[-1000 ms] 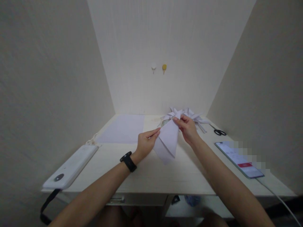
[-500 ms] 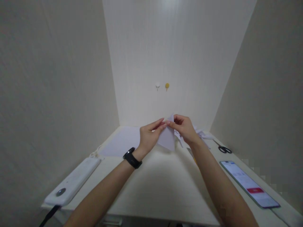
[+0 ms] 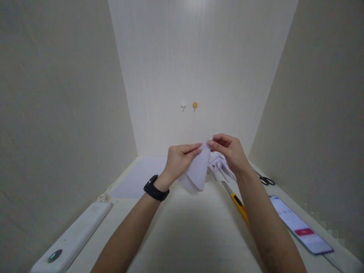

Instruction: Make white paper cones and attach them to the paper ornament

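left hand [image 3: 180, 161]: grip closed, thumb and fingers pinching folded white paper [image 3: 199, 167] along its upper left edge. right hand [image 3: 230, 149]: grip pinched at the top tip. paper is up over table [image 3: 182, 239], yellow utility knife [image 3: 237, 204] near right forearm.

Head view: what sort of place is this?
Probably a small desk nook or study cubicle: plain walls close in a pale desktop, where a phone lies at the right.
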`<state>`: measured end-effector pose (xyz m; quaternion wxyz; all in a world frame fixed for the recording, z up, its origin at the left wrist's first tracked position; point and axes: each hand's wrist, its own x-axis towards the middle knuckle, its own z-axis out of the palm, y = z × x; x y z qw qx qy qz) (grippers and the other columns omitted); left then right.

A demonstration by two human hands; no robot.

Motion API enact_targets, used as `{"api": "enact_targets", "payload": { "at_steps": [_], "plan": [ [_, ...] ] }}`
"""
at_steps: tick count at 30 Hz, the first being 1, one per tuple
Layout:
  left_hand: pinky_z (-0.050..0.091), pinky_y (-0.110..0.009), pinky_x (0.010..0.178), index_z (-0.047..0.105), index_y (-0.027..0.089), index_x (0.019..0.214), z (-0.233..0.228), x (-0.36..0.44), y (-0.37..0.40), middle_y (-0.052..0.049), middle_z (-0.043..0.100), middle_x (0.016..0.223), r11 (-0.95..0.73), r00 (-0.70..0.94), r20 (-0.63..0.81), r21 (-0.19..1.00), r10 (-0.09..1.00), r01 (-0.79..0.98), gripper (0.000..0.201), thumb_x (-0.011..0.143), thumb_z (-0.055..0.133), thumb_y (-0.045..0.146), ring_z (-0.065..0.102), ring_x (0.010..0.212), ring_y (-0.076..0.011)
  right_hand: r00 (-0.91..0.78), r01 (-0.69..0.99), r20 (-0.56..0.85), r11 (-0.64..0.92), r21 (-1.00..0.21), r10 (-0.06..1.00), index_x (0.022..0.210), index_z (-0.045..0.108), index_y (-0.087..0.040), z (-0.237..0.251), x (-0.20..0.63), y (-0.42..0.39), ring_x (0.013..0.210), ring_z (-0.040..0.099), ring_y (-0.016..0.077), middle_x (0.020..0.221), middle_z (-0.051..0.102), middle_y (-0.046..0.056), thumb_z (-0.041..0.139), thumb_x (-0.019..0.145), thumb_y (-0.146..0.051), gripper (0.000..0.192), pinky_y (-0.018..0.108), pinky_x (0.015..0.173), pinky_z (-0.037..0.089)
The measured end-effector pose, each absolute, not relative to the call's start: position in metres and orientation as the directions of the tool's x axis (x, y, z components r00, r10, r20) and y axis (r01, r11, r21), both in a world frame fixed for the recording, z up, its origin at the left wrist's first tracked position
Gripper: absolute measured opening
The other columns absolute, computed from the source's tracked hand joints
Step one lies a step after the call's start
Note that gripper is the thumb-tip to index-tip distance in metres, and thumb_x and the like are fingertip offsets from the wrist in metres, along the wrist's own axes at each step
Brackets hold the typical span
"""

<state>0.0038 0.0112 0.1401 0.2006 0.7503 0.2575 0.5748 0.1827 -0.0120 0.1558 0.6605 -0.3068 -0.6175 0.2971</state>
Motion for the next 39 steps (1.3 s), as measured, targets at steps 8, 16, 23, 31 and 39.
{"api": "enact_targets", "payload": {
  "at_steps": [8,16,23,31,39],
  "plan": [
    [0.058,-0.029,0.078,0.078,0.026,0.102,0.123,0.003,0.01,-0.004,0.077,0.099,-0.793,0.268,0.747,0.564,0.608,0.229,0.019,0.085,0.07,0.028,0.074,0.085,-0.0198,0.036,0.028,0.559,0.558,-0.829,0.828,0.067,0.072,-0.019,0.146,0.184,-0.009,0.06,0.057,0.0142,0.064,0.067,0.002,0.088,0.056,-0.048,0.035,0.029,0.059,0.048],
    [0.058,-0.028,0.078,0.078,0.026,0.1,0.116,0.004,0.008,-0.003,0.078,0.098,-0.807,0.244,0.77,0.547,0.589,0.222,0.017,0.086,0.069,0.024,0.074,0.083,-0.0179,0.08,-0.016,0.51,0.513,-0.858,0.856,0.068,0.073,-0.018,0.145,0.178,-0.01,0.058,0.058,0.0134,0.064,0.068,0.002,0.09,0.054,-0.046,0.035,0.028,0.056,0.048],
    [0.058,-0.029,0.078,0.078,0.027,0.103,0.115,0.0,0.007,-0.003,0.078,0.099,-0.821,0.229,0.792,0.516,0.566,0.243,0.019,0.088,0.066,0.026,0.074,0.084,-0.0179,0.14,0.051,0.553,0.551,-0.833,0.821,0.068,0.074,-0.018,0.146,0.176,-0.012,0.061,0.06,0.0147,0.068,0.071,0.004,0.088,0.055,-0.048,0.035,0.027,0.055,0.048],
    [0.058,-0.028,0.076,0.078,0.029,0.101,0.116,-0.002,0.008,-0.002,0.078,0.097,-0.818,0.22,0.794,0.512,0.567,0.26,0.018,0.089,0.065,0.028,0.073,0.083,-0.0173,0.15,0.044,0.531,0.531,-0.846,0.834,0.07,0.077,-0.019,0.146,0.178,-0.01,0.058,0.059,0.0147,0.066,0.072,0.004,0.088,0.055,-0.045,0.032,0.028,0.054,0.047],
    [0.058,-0.028,0.079,0.078,0.029,0.103,0.114,-0.003,0.011,-0.001,0.078,0.099,-0.842,0.221,0.821,0.466,0.526,0.272,0.019,0.09,0.064,0.026,0.073,0.084,-0.0163,0.195,0.043,0.531,0.534,-0.845,0.825,0.07,0.078,-0.019,0.146,0.178,-0.011,0.061,0.063,0.0166,0.068,0.074,0.006,0.089,0.054,-0.043,0.031,0.03,0.058,0.051]
  ]
}}
